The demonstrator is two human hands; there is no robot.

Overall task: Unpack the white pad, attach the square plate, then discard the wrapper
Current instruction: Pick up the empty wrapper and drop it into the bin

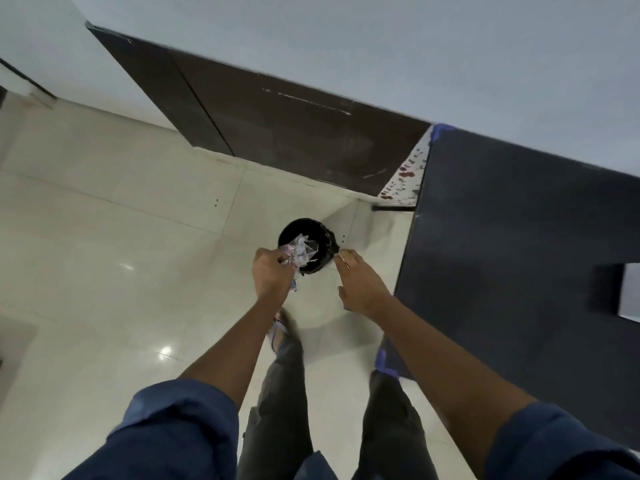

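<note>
Glossy pale floor tiles [104, 237] spread under you, and nearest the camera your blue sleeves [180, 424] and grey trouser legs frame the view. Your left hand [272, 275] has its fingers bunched tight around the crumpled clear wrapper [299, 254], which sits right over the near rim of the black bin [323, 237]. Your right hand [360, 282] hovers just beside the bin with the fingers loosely extended and holding nothing. Beyond the bin stand a dark brown panel [294, 133] and, to your right, a dark cabinet side [502, 237]. Neither pad nor plate is in sight, so those steps look finished elsewhere; only letting the wrapper drop into the bin seems left.
</note>
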